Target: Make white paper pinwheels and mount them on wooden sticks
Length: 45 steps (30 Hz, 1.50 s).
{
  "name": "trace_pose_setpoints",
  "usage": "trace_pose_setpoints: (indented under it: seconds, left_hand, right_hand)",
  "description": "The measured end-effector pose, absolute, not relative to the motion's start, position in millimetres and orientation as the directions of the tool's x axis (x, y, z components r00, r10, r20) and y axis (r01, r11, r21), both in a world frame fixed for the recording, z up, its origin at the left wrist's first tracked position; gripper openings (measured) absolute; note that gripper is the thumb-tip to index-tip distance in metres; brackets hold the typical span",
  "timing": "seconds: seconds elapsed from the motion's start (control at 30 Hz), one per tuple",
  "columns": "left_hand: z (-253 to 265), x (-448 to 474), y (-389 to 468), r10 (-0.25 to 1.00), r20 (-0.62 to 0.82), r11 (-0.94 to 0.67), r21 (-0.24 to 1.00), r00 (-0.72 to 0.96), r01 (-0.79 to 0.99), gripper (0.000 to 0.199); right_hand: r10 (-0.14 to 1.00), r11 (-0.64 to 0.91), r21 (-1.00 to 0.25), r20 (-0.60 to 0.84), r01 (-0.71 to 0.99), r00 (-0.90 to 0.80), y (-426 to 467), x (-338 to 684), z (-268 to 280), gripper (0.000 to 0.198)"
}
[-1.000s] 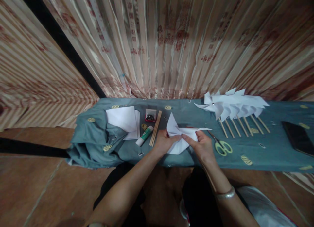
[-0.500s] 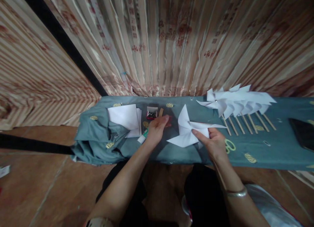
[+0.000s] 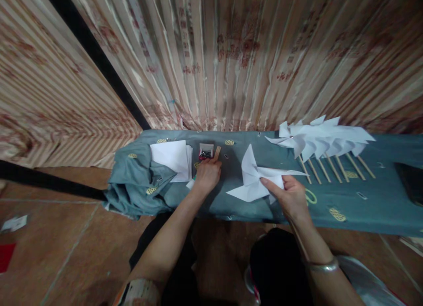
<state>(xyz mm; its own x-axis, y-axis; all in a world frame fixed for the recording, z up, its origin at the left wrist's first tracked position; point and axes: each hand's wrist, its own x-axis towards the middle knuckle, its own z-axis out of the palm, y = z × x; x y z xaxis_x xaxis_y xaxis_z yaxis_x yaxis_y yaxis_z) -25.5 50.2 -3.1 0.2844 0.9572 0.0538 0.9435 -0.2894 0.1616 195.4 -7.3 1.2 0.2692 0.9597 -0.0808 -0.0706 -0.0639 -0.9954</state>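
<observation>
My right hand (image 3: pixel 291 193) is closed on a white paper pinwheel (image 3: pixel 253 178), thumb on top near its centre. The folded blades spread to the left, above the cloth. My left hand (image 3: pixel 209 176) is palm down, its fingertips at the near ends of a few thin wooden sticks (image 3: pixel 217 153) and beside a small open box (image 3: pixel 206 152) of shiny dark pins. Whether the fingers grip anything is hidden under the hand. A glue stick (image 3: pixel 191 184) lies partly behind this hand. Left of it is a stack of white paper squares (image 3: pixel 173 158).
Several finished pinwheels on sticks (image 3: pixel 327 138) lie in an overlapping row at the right. Green scissor handles (image 3: pixel 311 196) show behind my right wrist. A black device (image 3: pixel 410 182) lies at the far right. The blue-green cloth (image 3: pixel 238 209) covers the narrow table before a striped curtain (image 3: pixel 231 77).
My left hand has turned palm down and its fingers have come to the sticks and the pin box. My right hand keeps hold of the pinwheel. The view has shifted slightly.
</observation>
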Motion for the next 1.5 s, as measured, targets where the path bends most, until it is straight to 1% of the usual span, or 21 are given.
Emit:
trace_pose_setpoints:
  seconds: [0.17,0.3,0.43,0.67,0.9,1.1,1.27,1.37,1.5]
  left_hand:
    - [2.6,-22.7,52.0,0.959,-0.007,-0.281,0.106,0.283,0.954,0.027]
    - [5.9,-22.3,52.7,0.961,-0.024,-0.272,0.084,0.275,0.959,0.026]
    - [5.8,-23.8,54.7,0.967,-0.029,-0.250,0.096,0.254,0.963,0.028]
    - [6.3,-20.7,59.9,0.968,-0.034,-0.242,0.117,0.248,0.963,0.030]
    - [7.9,-17.7,60.3,0.969,-0.035,-0.240,0.095,0.244,0.966,0.031]
    - [2.5,-11.2,62.4,0.970,-0.055,-0.231,0.075,0.236,0.970,0.027]
    - [0.9,-5.3,61.8,0.976,-0.043,-0.207,0.137,0.215,0.969,0.027]
    - [1.6,-4.0,61.5,0.982,-0.048,-0.169,0.224,0.184,0.960,0.031]
    - [2.5,-1.8,59.6,0.985,-0.055,-0.132,0.349,0.161,0.928,0.035]
  right_hand:
    - [0.954,-0.079,-0.994,-0.096,-0.070,0.286,-8.1,196.7,-0.2,0.041]
    - [0.959,-0.062,-0.993,-0.087,-0.101,0.271,-9.4,194.2,3.6,0.044]
    - [0.964,-0.055,-0.993,-0.081,-0.108,0.253,-9.9,192.5,7.0,0.048]
    - [0.967,-0.073,-0.983,-0.111,-0.170,0.227,-12.4,193.2,7.0,0.046]
    - [0.972,-0.044,-0.985,-0.080,-0.165,0.220,-14.4,196.2,11.9,0.046]
    - [0.976,-0.030,-0.990,-0.059,-0.141,0.207,-14.8,199.5,12.3,0.047]
    - [0.976,-0.048,-0.983,-0.084,-0.174,0.201,-15.6,195.4,14.2,0.050]
    - [0.974,-0.044,-0.980,-0.085,-0.192,0.211,-15.7,193.7,15.8,0.051]
    - [0.972,-0.040,-0.986,-0.076,-0.163,0.220,-16.1,194.6,16.0,0.053]
